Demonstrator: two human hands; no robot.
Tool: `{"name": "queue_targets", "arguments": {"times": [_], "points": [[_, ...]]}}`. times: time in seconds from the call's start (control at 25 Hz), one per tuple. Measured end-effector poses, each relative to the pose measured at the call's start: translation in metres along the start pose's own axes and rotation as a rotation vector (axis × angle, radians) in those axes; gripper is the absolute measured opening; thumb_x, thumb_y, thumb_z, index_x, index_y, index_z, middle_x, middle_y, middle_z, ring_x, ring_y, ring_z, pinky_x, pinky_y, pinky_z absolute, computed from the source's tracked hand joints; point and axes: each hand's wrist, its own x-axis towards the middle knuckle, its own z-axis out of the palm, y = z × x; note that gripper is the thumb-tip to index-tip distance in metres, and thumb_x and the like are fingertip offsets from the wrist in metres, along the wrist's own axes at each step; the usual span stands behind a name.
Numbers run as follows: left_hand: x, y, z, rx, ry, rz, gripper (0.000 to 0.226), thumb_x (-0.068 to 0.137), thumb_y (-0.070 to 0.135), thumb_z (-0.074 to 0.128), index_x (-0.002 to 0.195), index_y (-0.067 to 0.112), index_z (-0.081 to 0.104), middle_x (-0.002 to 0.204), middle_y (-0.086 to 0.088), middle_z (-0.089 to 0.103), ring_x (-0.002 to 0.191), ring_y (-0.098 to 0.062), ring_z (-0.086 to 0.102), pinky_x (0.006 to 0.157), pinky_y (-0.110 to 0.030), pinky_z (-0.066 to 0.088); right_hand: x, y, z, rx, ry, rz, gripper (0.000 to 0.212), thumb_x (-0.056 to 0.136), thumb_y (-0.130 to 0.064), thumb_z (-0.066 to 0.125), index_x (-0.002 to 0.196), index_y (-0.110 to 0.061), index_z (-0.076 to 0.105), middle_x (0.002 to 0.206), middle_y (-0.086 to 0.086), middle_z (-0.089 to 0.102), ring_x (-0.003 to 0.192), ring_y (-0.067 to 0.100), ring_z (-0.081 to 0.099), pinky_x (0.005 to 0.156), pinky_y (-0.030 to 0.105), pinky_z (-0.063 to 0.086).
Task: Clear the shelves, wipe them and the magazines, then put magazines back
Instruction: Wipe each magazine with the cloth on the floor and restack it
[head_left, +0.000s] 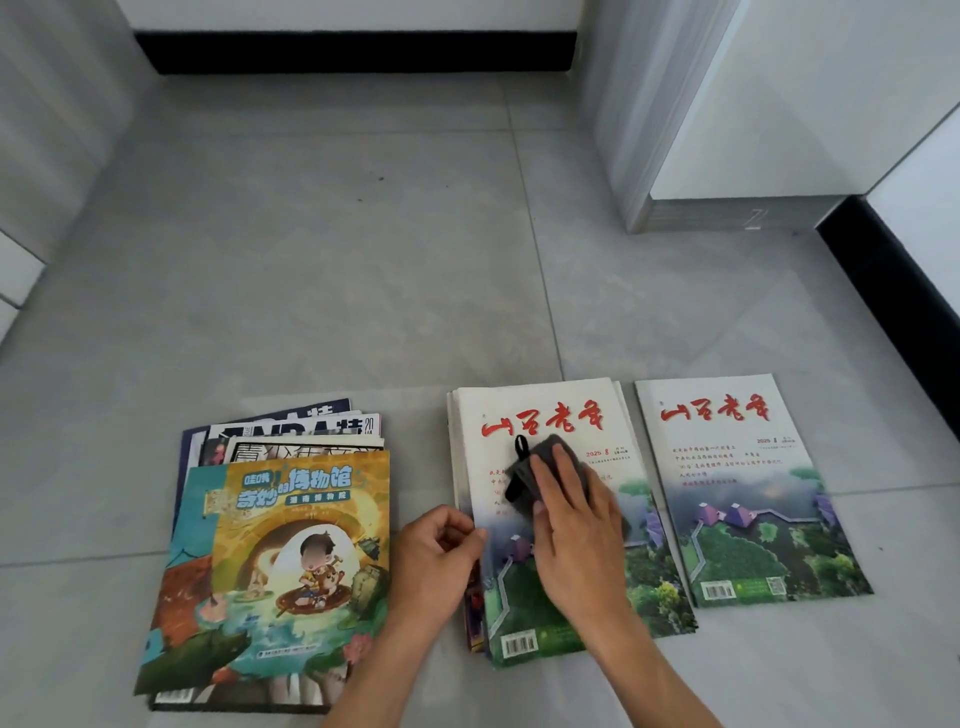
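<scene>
- Looking down through the head camera, the only view I have, I see a grey tiled floor (322, 270) with three groups of magazines laid side by side near the bottom of the frame.
- At the left lies a fanned stack topped by a cartoon magazine (280, 566) showing a child in a small boat.
- In the middle sits the middle stack (545, 410), its top cover white with red brush lettering above a green landscape.
- Just beside it on the right, apart from it, lies a single magazine (737, 488) with the same cover.
- My right hand (576, 525) lies flat, fingers straight and together, pressing a dark grey cloth (540, 467) onto the top cover of the middle stack. A black loop on the cloth shows at its left edge.
- My left hand (441, 556) has its fingers curled, with thumb and fingertips at the left edge of that stack. I judge it is steadying or pinching the cover, though I cannot tell how many copies it holds.
- As I read it, the step in hand is wiping this cover.
- To do it well, I would keep the palm flat, sweep from the held edge outward so the cover does not buckle, and reach the corners and lower part.
- A glossy cover may slide on the one below, so a firm hold at the left edge matters.
</scene>
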Motion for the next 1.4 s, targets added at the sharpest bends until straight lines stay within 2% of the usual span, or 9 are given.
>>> {"name": "queue_targets", "arguments": {"times": [0.12, 0.24, 0.36, 0.56, 0.64, 0.76, 1.04, 1.2, 1.4], "points": [[-0.009, 0.019, 0.004, -0.429, -0.057, -0.112, 0.024, 0.096, 0.012, 0.057, 0.079, 0.005, 0.072, 0.078, -0.011, 0.074, 0.068, -0.020, 0.066, 0.066, -0.027, 0.053, -0.011, -0.023, -0.002, 0.292, -0.107, 0.006, 0.061, 0.097, -0.057, 0.033, 0.154, -0.036, 0.029, 0.162, -0.014, 0.024, 0.146, 0.011, 0.026, 0.121, 0.037, 0.023], [-0.012, 0.035, 0.005, -0.643, -0.190, -0.224, 0.030, 0.097, 0.011, 0.049, 0.091, -0.008, 0.071, 0.087, -0.024, 0.073, 0.072, -0.031, 0.069, 0.063, -0.030, 0.058, -0.019, -0.031, -0.023, 0.612, -0.071, 0.119, 0.068, 0.085, -0.025, 0.067, 0.145, -0.044, 0.039, 0.142, -0.024, 0.050, 0.129, -0.002, 0.046, 0.110, 0.025, 0.039], [-0.011, 0.050, 0.003, -0.532, -0.217, -0.112, 0.028, 0.093, -0.003, 0.054, 0.117, 0.006, 0.066, 0.105, -0.016, 0.073, 0.090, -0.029, 0.072, 0.068, -0.029, 0.059, -0.008, -0.013, -0.060, 0.846, -0.150, 0.206, 0.069, 0.082, 0.008, 0.069, 0.119, -0.049, 0.055, 0.110, -0.032, 0.067, 0.106, -0.007, 0.062, 0.084, 0.006, 0.046], [0.019, 0.064, -0.047, 0.012, -0.196, 0.324, 0.086, 0.071, 0.017, 0.086, 0.137, 0.048, 0.043, 0.147, 0.022, 0.039, 0.135, 0.000, 0.035, 0.112, -0.032, 0.030, -0.010, 0.025, -0.128, 0.996, -0.463, 0.069, 0.061, 0.068, -0.005, 0.079, 0.116, -0.041, 0.069, 0.116, -0.022, 0.070, 0.109, -0.002, 0.063, 0.083, 0.012, 0.049], [0.022, 0.067, -0.065, 0.021, -0.323, 0.389, 0.052, 0.069, 0.022, 0.085, 0.113, 0.044, 0.068, 0.128, 0.016, 0.064, 0.125, 0.001, 0.052, 0.111, -0.032, 0.038, -0.004, 0.032, -0.138, 0.960, -0.516, 0.034, 0.060, 0.067, -0.007, 0.080, 0.110, -0.048, 0.072, 0.117, -0.022, 0.070, 0.110, -0.003, 0.063, 0.085, 0.014, 0.050], [0.016, 0.074, -0.069, -0.140, -0.353, 0.346, 0.018, 0.074, 0.023, 0.073, 0.089, 0.032, 0.079, 0.098, 0.005, 0.077, 0.095, -0.010, 0.071, 0.084, -0.024, 0.057, 0.003, 0.039, -0.141, 0.811, -0.459, 0.006, 0.067, 0.077, -0.002, 0.082, 0.108, -0.060, 0.067, 0.117, -0.034, 0.065, 0.116, -0.006, 0.058, 0.090, 0.007, 0.044], [-0.002, 0.078, -0.043, -0.212, -0.397, 0.376, 0.018, 0.082, 0.013, 0.073, 0.099, 0.008, 0.072, 0.093, -0.002, 0.077, 0.089, -0.016, 0.072, 0.075, -0.028, 0.058, 0.003, -0.029, -0.108, 0.431, 0.049, -0.406, 0.063, 0.086, -0.013, 0.053, 0.145, -0.033, 0.048, 0.147, -0.014, 0.049, 0.129, 0.011, 0.054, 0.107, 0.032, 0.046], [0.011, 0.074, -0.063, -0.265, -0.194, 0.269, 0.011, 0.084, 0.008, 0.069, 0.094, 0.011, 0.072, 0.091, -0.002, 0.077, 0.087, -0.019, 0.073, 0.074, -0.028, 0.058, -0.017, 0.009, -0.111, 0.409, 0.004, -0.420, 0.051, 0.090, -0.041, 0.059, 0.140, -0.034, 0.055, 0.147, -0.022, 0.047, 0.129, 0.003, 0.051, 0.102, 0.042, 0.050], [-0.002, 0.071, -0.036, -0.197, -0.400, 0.408, 0.024, 0.084, -0.006, 0.067, 0.098, 0.011, 0.074, 0.095, -0.011, 0.076, 0.089, -0.023, 0.071, 0.077, -0.034, 0.059, 0.002, -0.036, -0.102, 0.507, 0.079, -0.361, 0.038, 0.096, -0.031, 0.055, 0.133, -0.027, 0.062, 0.139, -0.012, 0.056, 0.125, 0.010, 0.056, 0.100, 0.040, 0.051]]}}
